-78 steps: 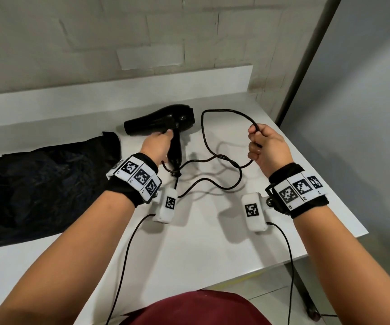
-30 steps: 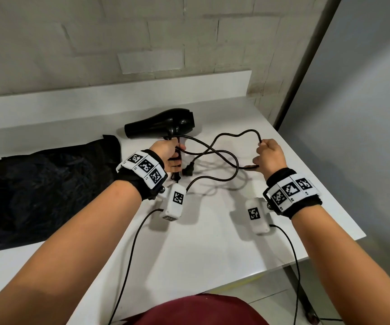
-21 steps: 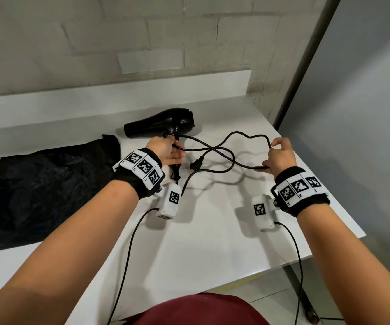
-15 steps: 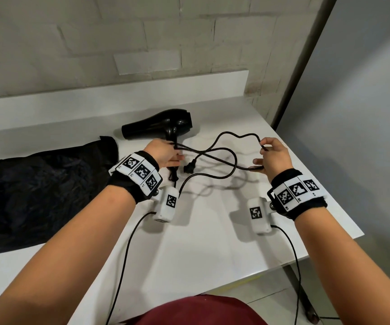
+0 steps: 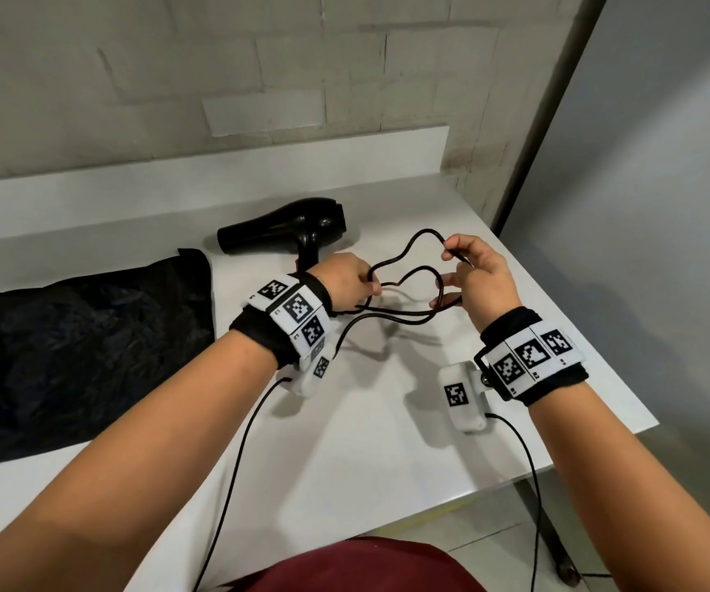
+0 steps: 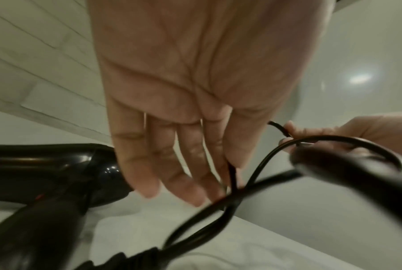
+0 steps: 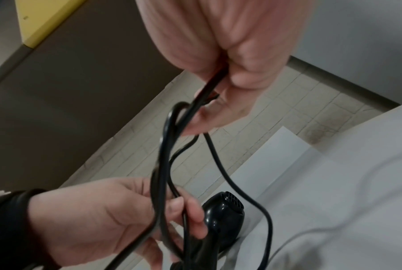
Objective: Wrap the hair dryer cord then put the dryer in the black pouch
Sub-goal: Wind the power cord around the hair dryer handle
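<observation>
The black hair dryer (image 5: 285,226) lies on its side on the white table (image 5: 344,463), nozzle to the left, just beyond my left hand. Its black cord (image 5: 426,231) hangs in loops between my two hands, above the table. My left hand (image 5: 347,284) holds several strands between thumb and fingers near the dryer's handle (image 7: 223,210). My right hand (image 5: 470,271) pinches the far end of a loop (image 7: 209,85). In the left wrist view the cord (image 6: 261,162) crosses beside my index finger. The black pouch (image 5: 80,335) lies flat at the left.
A white upstand (image 5: 216,173) and a block wall close the back of the table. The table's right edge (image 5: 592,335) drops off beside a grey wall. Thin cables (image 5: 233,455) from my wrist cameras trail over the front edge.
Both hands have risen and come closer together. My right hand has brought a further loop of cord toward my left hand, which has gathered it. The dryer has not moved.
</observation>
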